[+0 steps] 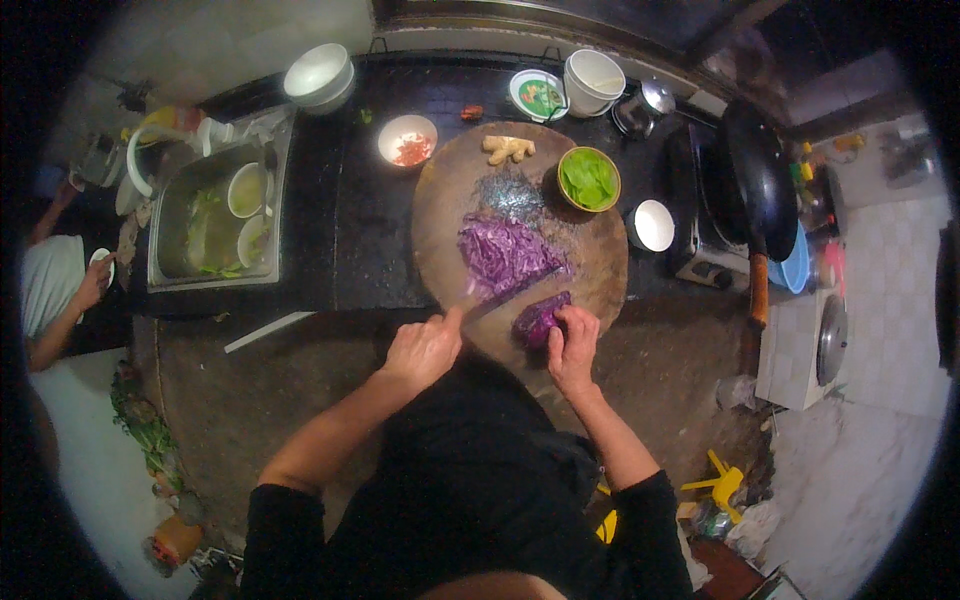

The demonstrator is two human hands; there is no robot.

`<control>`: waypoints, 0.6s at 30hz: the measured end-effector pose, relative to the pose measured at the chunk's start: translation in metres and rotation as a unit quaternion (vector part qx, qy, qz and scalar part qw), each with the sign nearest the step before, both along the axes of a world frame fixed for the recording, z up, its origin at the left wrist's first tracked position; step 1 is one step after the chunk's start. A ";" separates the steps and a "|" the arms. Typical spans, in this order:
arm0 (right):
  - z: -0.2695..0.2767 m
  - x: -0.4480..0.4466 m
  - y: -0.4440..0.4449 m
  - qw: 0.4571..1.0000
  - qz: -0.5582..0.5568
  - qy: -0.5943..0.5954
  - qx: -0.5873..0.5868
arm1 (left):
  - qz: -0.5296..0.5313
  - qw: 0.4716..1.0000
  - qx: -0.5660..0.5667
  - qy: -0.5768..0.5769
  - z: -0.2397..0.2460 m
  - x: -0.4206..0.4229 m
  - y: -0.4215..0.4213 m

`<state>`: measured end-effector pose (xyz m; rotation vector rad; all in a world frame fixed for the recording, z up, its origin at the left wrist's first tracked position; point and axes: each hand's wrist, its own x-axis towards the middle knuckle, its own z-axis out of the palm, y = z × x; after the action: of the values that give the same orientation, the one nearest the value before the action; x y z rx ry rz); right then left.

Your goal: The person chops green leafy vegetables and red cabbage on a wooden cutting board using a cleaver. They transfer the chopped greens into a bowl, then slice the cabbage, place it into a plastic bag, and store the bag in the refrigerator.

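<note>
My left hand (pixel 424 346) grips the handle of a kitchen knife (pixel 511 294), whose dark blade slants up to the right over a round wooden chopping board (pixel 442 202). Along the far side of the blade lies a heap of shredded purple cabbage (pixel 504 253). With thumb and fingers my right hand (pixel 574 349) holds a remaining chunk of purple cabbage (pixel 534 321) against the board, on the near side of the knife. A piece of ginger (pixel 508 148) and a bowl of green leaves (pixel 589 178) sit at the board's far part.
To the left, a bowl with chopped red bits (pixel 407 140) stands before a sink (pixel 282 225) holding bowls and greens. Right of the board are a white cup (pixel 652 226) and a wok (pixel 757 180) over a stove. Another person's hand (pixel 94 277) shows at far left.
</note>
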<state>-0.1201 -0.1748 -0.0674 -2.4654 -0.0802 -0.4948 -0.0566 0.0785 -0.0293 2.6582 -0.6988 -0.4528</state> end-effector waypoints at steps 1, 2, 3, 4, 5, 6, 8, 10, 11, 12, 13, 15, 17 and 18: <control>0.001 0.001 -0.001 1.000 0.001 -0.007 0.005 | 0.002 1.000 0.005 0.008 0.001 0.000 0.001; 0.002 0.002 -0.001 1.000 0.002 -0.007 0.001 | 0.003 1.000 0.003 0.016 0.001 -0.001 0.001; 0.004 0.003 -0.002 1.000 0.002 -0.014 0.003 | 0.005 1.000 0.006 0.026 0.002 -0.002 0.002; 0.006 0.005 -0.003 1.000 0.009 -0.023 0.002 | 0.006 1.000 -0.003 0.023 0.003 -0.003 0.003; 0.010 0.008 -0.005 1.000 0.014 -0.008 0.016 | 0.010 1.000 -0.004 0.016 0.005 -0.004 0.004; 0.015 0.011 -0.010 0.999 0.027 0.004 0.029 | 0.014 1.000 -0.018 -0.006 0.006 -0.007 0.006; 0.024 0.025 -0.019 0.998 0.013 0.021 0.065 | 0.018 0.999 -0.028 -0.031 0.008 -0.009 0.009; 0.031 0.043 -0.023 0.992 -0.043 0.033 0.114 | 0.019 0.999 -0.018 -0.037 0.008 -0.013 0.012; 0.033 0.055 -0.026 0.991 -0.034 0.052 0.115 | 0.014 0.999 -0.026 -0.044 0.008 -0.013 0.012; 0.035 0.067 -0.028 0.990 -0.027 0.072 0.116 | 0.010 0.998 -0.029 -0.050 0.008 -0.016 0.013; 0.036 0.078 -0.030 0.989 -0.008 0.084 0.124 | 0.003 0.998 -0.039 -0.052 0.007 -0.017 0.014; 0.033 0.107 -0.028 0.982 0.017 0.170 0.081 | -0.003 0.997 -0.044 -0.070 0.006 -0.019 0.017; 0.028 0.129 -0.022 0.978 0.032 0.206 0.022 | -0.013 0.996 -0.048 -0.069 0.005 -0.021 0.019; 0.025 0.137 -0.016 0.978 0.029 0.204 -0.019 | -0.016 0.997 -0.047 -0.061 0.003 -0.021 0.020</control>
<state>0.0172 -0.1913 -0.0420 -2.5425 0.0063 0.0452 -0.0777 0.0986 -0.0260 2.6052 -0.7812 -0.2611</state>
